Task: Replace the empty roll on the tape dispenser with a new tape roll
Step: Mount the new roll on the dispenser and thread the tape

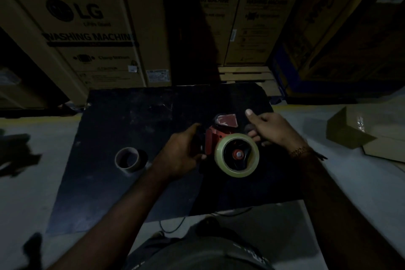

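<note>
The left hand [182, 155] is closed around the dark handle of the red tape dispenser [221, 136], which is held just above the black tabletop [122, 120]. The right hand [271, 127] is placed at the far right side of the dispenser, its thumb raised and extended while the other fingers are curled behind the roll; whether anything is pinched between them cannot be told in the dim light. A bracelet [299, 151] is worn on the right wrist.

Large cardboard boxes [87, 28] printed with "LG" and "WASHING MACHINE" are stacked behind the tabletop. A smaller open carton [350, 131] is seen on the floor to the right.

The new tape roll [236, 155], clear and pale, is seated on the dispenser's hub, whose red centre is visible through the roll's opening. The empty roll [127, 159], a bare brown cardboard core, is stood on its edge face on the tabletop to the left, well apart from the dispenser and both hands
</note>
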Action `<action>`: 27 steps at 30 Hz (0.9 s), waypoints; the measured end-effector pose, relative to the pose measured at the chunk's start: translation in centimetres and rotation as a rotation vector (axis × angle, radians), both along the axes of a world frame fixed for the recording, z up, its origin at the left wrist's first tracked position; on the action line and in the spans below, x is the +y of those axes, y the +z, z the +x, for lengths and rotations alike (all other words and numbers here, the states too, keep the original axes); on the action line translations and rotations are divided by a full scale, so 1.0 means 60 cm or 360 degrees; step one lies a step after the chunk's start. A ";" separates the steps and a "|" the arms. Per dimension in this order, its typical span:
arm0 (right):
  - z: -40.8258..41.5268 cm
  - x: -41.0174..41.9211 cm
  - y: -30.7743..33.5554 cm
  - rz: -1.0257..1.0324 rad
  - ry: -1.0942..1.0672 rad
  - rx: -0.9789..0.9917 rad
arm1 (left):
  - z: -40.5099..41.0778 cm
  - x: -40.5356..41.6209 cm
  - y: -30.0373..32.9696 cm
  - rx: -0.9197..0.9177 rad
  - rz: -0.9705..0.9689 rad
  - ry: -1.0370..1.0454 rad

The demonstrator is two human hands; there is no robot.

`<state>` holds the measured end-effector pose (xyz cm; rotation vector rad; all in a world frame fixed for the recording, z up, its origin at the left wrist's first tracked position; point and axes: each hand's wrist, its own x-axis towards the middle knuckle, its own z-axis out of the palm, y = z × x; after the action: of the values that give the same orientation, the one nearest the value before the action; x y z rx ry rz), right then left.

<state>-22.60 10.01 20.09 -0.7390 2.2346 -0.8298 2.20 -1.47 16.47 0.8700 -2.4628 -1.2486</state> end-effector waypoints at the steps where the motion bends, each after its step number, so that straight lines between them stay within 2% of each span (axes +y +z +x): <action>1: 0.005 0.001 -0.002 -0.0015 -0.0039 0.0006 | 0.000 0.000 -0.004 -0.0015 -0.0025 0.0021; 10: 0.033 -0.008 -0.034 -0.0260 -0.0343 0.0000 | 0.005 -0.001 -0.033 -0.0135 -0.0115 0.0076; 18: 0.051 -0.006 -0.037 -0.0170 0.0022 0.0061 | 0.013 -0.010 -0.044 -0.0153 -0.0135 0.0109; 21: 0.061 -0.012 -0.039 -0.0134 0.0012 0.0128 | 0.016 -0.012 -0.046 -0.0161 -0.0152 0.0122; 27: 0.055 -0.013 -0.052 -0.0103 -0.0053 0.0001 | 0.029 -0.015 -0.051 -0.0175 -0.0151 0.0128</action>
<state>-19.27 9.25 16.99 -0.7339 2.2349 -0.9222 3.95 -2.37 13.38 1.0267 -2.5208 -1.0748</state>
